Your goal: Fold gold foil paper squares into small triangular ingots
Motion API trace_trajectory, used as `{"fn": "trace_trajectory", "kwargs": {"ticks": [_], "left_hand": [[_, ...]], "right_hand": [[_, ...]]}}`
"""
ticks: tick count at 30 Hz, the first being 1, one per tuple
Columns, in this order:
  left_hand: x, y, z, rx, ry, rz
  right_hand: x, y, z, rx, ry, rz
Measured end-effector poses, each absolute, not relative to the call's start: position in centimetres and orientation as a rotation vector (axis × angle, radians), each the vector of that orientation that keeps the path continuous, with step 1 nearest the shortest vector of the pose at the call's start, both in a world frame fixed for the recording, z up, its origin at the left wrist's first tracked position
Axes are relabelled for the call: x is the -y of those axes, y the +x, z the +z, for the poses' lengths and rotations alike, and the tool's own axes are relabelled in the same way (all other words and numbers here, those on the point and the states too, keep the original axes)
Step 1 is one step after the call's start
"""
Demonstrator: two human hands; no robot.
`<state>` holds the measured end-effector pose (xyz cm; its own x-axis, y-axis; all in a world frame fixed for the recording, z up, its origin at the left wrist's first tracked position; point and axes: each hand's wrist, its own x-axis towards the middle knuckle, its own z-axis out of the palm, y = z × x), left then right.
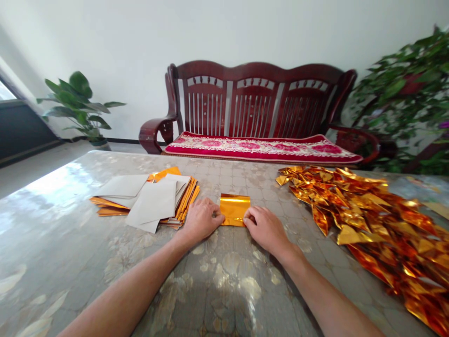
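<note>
A small sheet of gold foil paper lies on the table in front of me, its far edge curled over. My left hand pinches its near left corner between thumb and fingers. At the near right corner, my right hand grips the same sheet with curled fingers. Just left of my left hand is a stack of foil paper sheets, most with the pale backing up and orange-gold edges showing. To the right spreads a large heap of folded gold foil pieces.
The table has a patterned, glossy cover. Behind it stands a dark red wooden bench with a red floral cushion. A potted plant is at the left, leafy greenery at the right. Clear plastic lies beyond the heap.
</note>
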<state>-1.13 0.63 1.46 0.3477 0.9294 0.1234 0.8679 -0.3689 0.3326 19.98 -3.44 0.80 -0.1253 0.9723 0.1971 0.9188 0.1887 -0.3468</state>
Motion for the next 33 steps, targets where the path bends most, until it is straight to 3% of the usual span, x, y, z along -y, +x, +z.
{"fn": "trace_trajectory", "kwargs": {"ticks": [19, 24, 28, 33], "left_hand": [[0.4, -1.2, 1.4, -1.689, 2.574, 0.399], [0.7, -0.9, 1.1, -1.413, 2.734, 0.513], [1.7, -0.4, 0.9, -1.155, 2.87, 0.321], [3.6, 0.4, 1.0, -1.234, 2.981, 0.069]], "right_hand": [[3.7, 20.2, 0.4, 2.115, -1.773, 0.132], [4.1, 20.1, 0.7, 2.199, -1.657, -0.063], [4.6, 19.5, 1.2, 2.41, -1.485, -0.141], [5.2, 19.0, 1.3, 2.533, -1.398, -0.143]]}}
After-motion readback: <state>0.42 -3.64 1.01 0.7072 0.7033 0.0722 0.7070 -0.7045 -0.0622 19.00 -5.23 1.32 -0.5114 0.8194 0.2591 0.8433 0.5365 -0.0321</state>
